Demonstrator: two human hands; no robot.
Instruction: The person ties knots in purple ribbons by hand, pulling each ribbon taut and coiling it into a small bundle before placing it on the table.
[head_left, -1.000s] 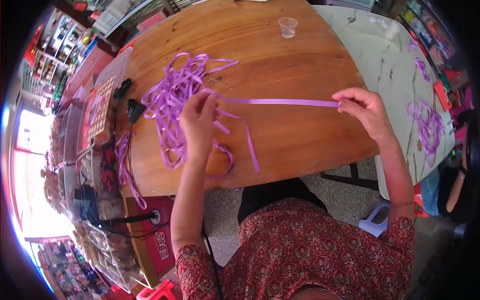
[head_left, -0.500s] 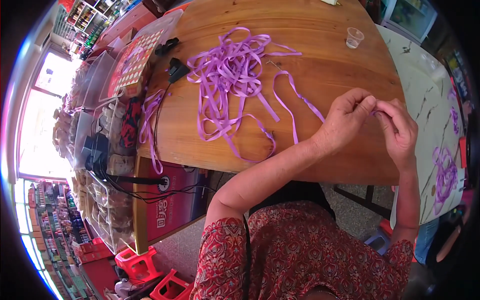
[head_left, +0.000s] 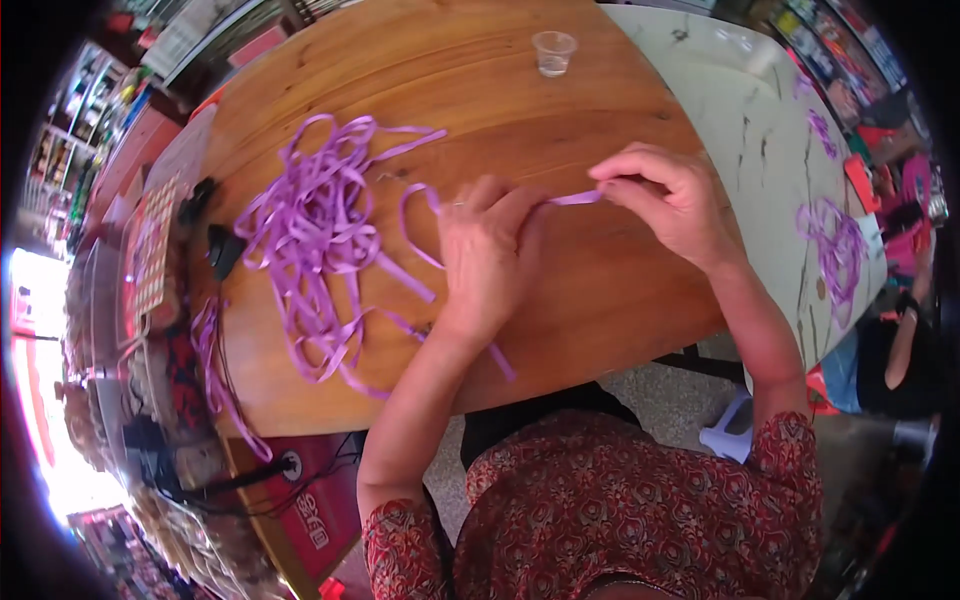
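Note:
A narrow purple ribbon (head_left: 575,199) stretches between my two hands above the wooden table (head_left: 600,300). My left hand (head_left: 488,245) is closed on it, back of the hand up, with the fingertips partly hidden. At the other side, my right hand (head_left: 665,195) pinches the ribbon's end between thumb and forefinger. More of the ribbon loops out to the left of my left hand and shows again below it, near the table's front edge. Left of the hands lies a loose, tangled heap of purple ribbon (head_left: 315,215).
A small clear plastic cup (head_left: 553,52) stands at the table's far side. On the right, a white marbled table (head_left: 790,190) carries more purple ribbon (head_left: 835,255). Black cables and a black plug (head_left: 224,250) lie along the left edge. A person (head_left: 900,345) is at the far right.
My hands have moved apart, drawing a short length of ribbon straight between them. My left hand has turned back up and come lower. The whole view has swung to the right.

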